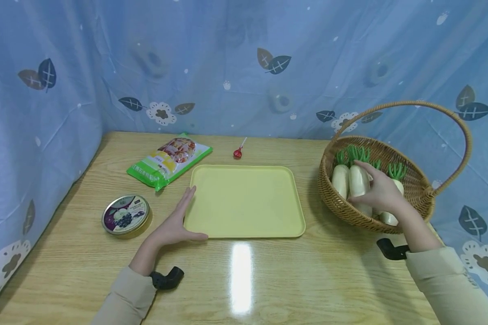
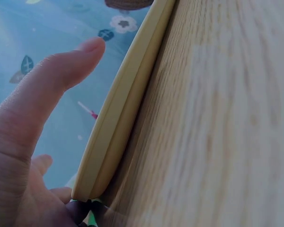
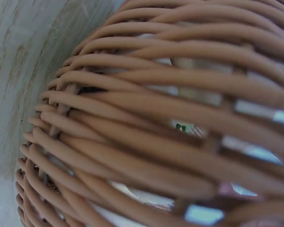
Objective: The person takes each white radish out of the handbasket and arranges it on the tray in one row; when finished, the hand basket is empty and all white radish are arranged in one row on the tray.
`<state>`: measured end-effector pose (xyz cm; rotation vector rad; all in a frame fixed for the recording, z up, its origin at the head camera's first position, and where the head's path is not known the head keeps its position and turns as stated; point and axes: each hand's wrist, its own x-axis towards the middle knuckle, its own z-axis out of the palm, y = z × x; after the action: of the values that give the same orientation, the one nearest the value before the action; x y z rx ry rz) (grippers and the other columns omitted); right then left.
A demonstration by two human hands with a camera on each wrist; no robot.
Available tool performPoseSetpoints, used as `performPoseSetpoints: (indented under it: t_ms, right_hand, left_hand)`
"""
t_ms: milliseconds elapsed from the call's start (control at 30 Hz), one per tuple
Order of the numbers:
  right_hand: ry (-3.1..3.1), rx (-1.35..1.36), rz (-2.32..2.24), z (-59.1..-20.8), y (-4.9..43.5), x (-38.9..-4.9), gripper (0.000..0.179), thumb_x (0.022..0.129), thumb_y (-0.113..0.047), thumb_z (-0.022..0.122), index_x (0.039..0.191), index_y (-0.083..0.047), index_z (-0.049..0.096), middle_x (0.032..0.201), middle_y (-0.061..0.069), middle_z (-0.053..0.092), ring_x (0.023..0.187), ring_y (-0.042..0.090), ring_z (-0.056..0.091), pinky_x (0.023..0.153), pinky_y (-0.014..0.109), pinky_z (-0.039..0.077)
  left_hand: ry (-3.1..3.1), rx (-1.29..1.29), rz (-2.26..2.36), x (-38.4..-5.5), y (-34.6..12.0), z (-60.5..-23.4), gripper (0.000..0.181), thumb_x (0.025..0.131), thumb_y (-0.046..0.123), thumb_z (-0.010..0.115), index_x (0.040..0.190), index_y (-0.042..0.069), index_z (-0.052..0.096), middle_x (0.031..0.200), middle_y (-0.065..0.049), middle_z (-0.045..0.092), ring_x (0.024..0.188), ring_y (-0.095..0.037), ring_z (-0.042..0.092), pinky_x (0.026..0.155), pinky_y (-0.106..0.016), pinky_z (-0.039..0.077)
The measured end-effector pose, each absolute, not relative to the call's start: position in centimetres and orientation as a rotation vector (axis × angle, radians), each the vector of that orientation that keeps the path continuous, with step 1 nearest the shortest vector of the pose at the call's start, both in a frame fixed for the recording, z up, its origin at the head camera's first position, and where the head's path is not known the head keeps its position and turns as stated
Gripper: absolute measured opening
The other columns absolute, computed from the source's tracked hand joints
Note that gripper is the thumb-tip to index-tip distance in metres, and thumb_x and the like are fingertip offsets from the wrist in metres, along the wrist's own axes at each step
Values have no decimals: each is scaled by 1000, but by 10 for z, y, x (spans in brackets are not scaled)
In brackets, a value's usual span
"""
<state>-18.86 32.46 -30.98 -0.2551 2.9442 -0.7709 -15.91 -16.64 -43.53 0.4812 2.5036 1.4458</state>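
Beige sleeves (image 1: 124,295) fill the lower left and lower right corners of the frame, each with a black wrist camera (image 1: 168,278) just beyond the cuff. At the right of the frame, the right hand (image 1: 378,189) reaches into a wicker basket (image 1: 337,205), its grip clamped on a white radish (image 1: 358,185) with thumb and fingers on opposite sides. That radish lies inside the basket, near its left wall, with other radishes (image 1: 340,180) beside it and green tops pointing up the frame.

Left of centre, the left hand (image 1: 175,228) has its grip apart, thumb and fingers spread around the lower left corner of a yellow tray (image 1: 244,203); whether it touches the rim I cannot tell. The tray sits mid-frame on the wooden surface (image 1: 301,280). Above it lies a red lollipop (image 1: 237,154); toward the upper left, a green-and-white packet (image 1: 171,158); at the left, a round tin (image 1: 126,215). Blue patterned cloth (image 1: 236,67) hangs behind.
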Motion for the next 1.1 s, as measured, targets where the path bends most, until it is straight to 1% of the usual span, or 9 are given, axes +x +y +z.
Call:
performPoseSetpoints:
  t_ms: [100, 233, 333, 467, 600, 733, 833, 967, 1100]
  right_hand:
    - [2901, -195, -870, -308, 327, -188, 104, 69, -17, 80, 148, -10, 12, 135, 37, 28, 104, 53, 45, 60, 42, 51]
    - [2894, -143, -904, -305, 327, -188, 105, 70, -21, 80, 148, -14, 9, 136, 37, 24, 108, 53, 42, 66, 49, 51]
    - [2904, -141, -915, -303, 326, -187, 105, 71, -23, 79, 148, -14, 8, 136, 37, 24, 109, 54, 41, 70, 53, 50]
    - [2901, -141, -954, -300, 327, -186, 104, 73, -24, 78, 148, -12, 7, 135, 37, 24, 108, 56, 41, 70, 54, 50]
    - [2905, -137, -1004, -297, 329, -186, 102, 74, -24, 77, 148, -12, 8, 135, 37, 25, 107, 57, 40, 73, 58, 48]
    - [2890, -124, -1074, -292, 329, -186, 101, 75, -20, 77, 148, -13, 7, 137, 36, 23, 110, 58, 36, 77, 62, 42]
    - [2867, -106, -1096, -288, 329, -185, 101, 76, -20, 75, 148, -15, 6, 140, 35, 18, 113, 59, 33, 80, 64, 39]
    - [2853, -92, -1076, -281, 328, -182, 99, 78, -23, 74, 148, -18, 5, 141, 34, 16, 114, 60, 31, 78, 64, 41]
    - [2866, -138, -1053, -276, 324, -180, 97, 78, -24, 73, 149, -18, 7, 139, 32, 21, 111, 57, 37, 72, 58, 45]
  left_hand:
    - [2505, 487, 1444, -159, -166, -434, 124, 62, 33, 85, 148, 24, -5, 151, -11, -15, 136, -36, -8, 102, -65, 7]
    - [2506, 494, 1445, -159, -165, -434, 126, 61, 32, 85, 148, 23, -5, 151, -12, -14, 136, -36, -8, 102, -64, 8]
    - [2504, 491, 1446, -159, -166, -435, 126, 60, 32, 86, 148, 23, -5, 151, -12, -14, 136, -36, -8, 103, -64, 8]
    - [2503, 484, 1442, -159, -166, -434, 126, 60, 33, 85, 148, 23, -5, 151, -11, -14, 136, -36, -8, 103, -63, 8]
    - [2504, 481, 1442, -159, -166, -434, 126, 60, 33, 85, 148, 23, -4, 151, -12, -14, 136, -36, -7, 103, -63, 8]
    - [2513, 481, 1437, -159, -167, -435, 126, 60, 34, 85, 148, 22, -4, 151, -12, -14, 136, -36, -7, 103, -63, 8]
    - [2522, 480, 1432, -159, -167, -435, 126, 59, 34, 86, 148, 22, -4, 151, -12, -13, 136, -37, -7, 103, -63, 8]
    - [2526, 475, 1422, -159, -166, -435, 127, 58, 34, 86, 148, 26, -4, 151, -12, -13, 136, -37, -6, 103, -63, 8]
    - [2524, 462, 1414, -158, -166, -434, 127, 58, 35, 86, 147, 30, -5, 151, -11, -14, 136, -37, -6, 104, -62, 7]
